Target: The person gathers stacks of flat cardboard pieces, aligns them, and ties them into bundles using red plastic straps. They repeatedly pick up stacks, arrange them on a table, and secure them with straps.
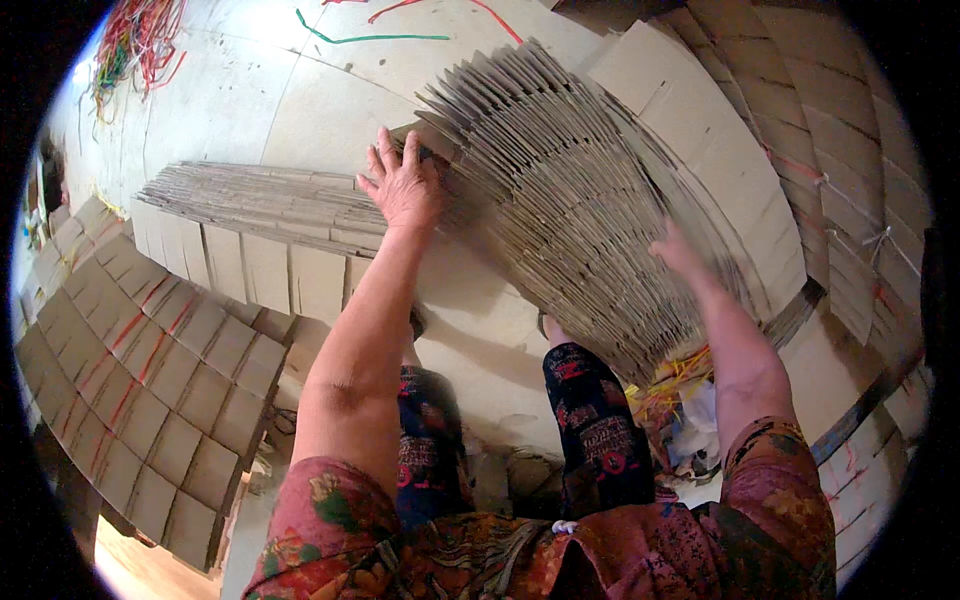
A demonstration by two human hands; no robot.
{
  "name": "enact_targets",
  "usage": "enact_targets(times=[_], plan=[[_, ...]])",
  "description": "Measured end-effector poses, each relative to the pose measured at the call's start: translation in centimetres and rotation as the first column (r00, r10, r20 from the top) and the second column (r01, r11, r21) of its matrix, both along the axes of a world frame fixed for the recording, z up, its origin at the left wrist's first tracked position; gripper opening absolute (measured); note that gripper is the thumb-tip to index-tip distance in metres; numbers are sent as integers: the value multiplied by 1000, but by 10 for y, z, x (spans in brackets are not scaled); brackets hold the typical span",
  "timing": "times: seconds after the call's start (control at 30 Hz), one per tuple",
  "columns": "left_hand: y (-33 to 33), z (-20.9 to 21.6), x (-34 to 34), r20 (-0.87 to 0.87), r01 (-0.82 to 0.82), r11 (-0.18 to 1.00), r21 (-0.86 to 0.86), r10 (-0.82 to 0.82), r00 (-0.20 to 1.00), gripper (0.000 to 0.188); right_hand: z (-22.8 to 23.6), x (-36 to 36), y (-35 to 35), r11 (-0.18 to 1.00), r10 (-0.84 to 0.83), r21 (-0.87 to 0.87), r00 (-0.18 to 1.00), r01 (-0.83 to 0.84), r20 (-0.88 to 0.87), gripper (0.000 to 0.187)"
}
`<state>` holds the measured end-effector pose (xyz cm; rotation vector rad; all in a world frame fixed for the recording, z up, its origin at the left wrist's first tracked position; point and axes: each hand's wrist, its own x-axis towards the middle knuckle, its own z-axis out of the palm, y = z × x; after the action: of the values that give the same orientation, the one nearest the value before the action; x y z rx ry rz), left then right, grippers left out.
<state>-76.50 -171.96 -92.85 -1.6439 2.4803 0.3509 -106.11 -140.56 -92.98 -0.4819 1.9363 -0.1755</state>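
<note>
A fanned stack of flattened cardboard sheets (pixel 570 190) fills the centre and upper right of the frame, tilted on edge over a cardboard-covered floor (pixel 330 110). Bound bundles of folded cartons (pixel 150 370) are stacked at lower left, and more tied bundles (pixel 850 200) rise along the right edge; these look finished. A second, lower row of loose sheets (pixel 260 205) lies at centre left, seemingly yet to be tied, as is the fan under the hands. The left hand (pixel 405 180), fingers spread wide, presses flat on the fan's left end. The right hand (pixel 680 255), blurred, rests against its lower right side; its spread cannot be told. Coloured plastic straps (pixel 135 40) lie tangled at upper left, one green strap (pixel 370 38) at top centre.
</note>
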Motion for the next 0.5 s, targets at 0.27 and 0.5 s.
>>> enact_targets(times=[0.27,0.5], plan=[[-24,4,-29,-76,-144,989,29,146,986,51,14,5,-16,999,24,38,999,-22,-38,81],[-24,6,-37,-213,42,996,-81,-58,975,53,-44,-8,42,998,-12,-61,996,6,-88,80]])
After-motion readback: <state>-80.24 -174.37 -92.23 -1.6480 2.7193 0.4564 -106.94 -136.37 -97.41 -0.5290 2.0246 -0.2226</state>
